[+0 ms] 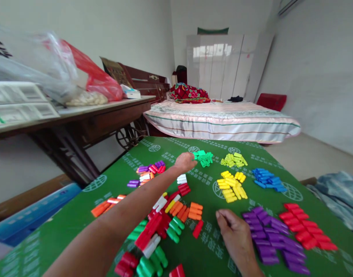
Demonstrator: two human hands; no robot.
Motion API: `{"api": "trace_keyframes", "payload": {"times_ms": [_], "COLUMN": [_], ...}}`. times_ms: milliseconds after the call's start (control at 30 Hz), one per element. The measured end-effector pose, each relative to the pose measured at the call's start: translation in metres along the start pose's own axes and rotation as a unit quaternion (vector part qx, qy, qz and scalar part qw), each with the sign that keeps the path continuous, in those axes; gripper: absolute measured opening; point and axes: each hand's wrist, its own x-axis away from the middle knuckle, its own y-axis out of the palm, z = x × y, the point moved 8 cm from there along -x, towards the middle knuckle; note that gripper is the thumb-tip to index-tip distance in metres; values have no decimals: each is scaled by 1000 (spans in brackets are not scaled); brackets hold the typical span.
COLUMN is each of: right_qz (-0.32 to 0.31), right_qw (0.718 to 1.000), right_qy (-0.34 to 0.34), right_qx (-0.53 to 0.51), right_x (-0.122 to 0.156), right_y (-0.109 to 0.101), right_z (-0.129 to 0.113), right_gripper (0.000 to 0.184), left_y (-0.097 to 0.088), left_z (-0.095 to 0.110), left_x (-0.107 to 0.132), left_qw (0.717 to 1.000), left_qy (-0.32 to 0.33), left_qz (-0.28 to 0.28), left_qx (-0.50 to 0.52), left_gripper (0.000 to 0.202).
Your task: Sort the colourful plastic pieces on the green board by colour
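Note:
My left hand (185, 162) reaches across the table to the near-left edge of a pile of light green caps (204, 158). Its fingers are drawn together at the caps; what they hold, if anything, I cannot make out. My right hand (235, 235) rests curled on the green tabletop, left of the purple caps (273, 234), with its palm hidden. Below my left forearm lie mixed red, white, green and orange caps, among them a cluster of orange caps (195, 211) and a dark green group (175, 229). All are small plastic tubes like pen caps.
Sorted piles of yellow caps (233, 186), lime caps (234, 159), blue caps (268, 179) and red caps (307, 227) lie on the right half. Purple and orange caps (150, 169) sit at the left. Beyond the table (113, 173) stand a bed (222, 119) and a side desk (107, 111) with bags.

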Motion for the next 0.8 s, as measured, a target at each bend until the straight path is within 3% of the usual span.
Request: {"api": "trace_keyframes", "payload": {"times_ms": [267, 467, 600, 800], "right_qz": [-12, -5, 0, 0], "right_qw": [1000, 1000, 1000, 1000], "right_qy": [3, -5, -10, -11], "right_qx": [1, 9, 6, 12], "right_x": [-1, 0, 0, 0], "right_y": [-4, -6, -7, -7], "right_z": [2, 2, 1, 0], "right_gripper": [37, 38, 39, 39], "left_y": [-39, -36, -29, -10], "left_z": [-17, 0, 13, 25], "left_x": [115, 197, 221, 226], "left_qw": [997, 973, 963, 965], "left_qy": [52, 178, 194, 130], "left_qz": [-50, -147, -182, -204], "left_qx": [-9, -30, -48, -105], "left_gripper": [20, 12, 9, 33]}}
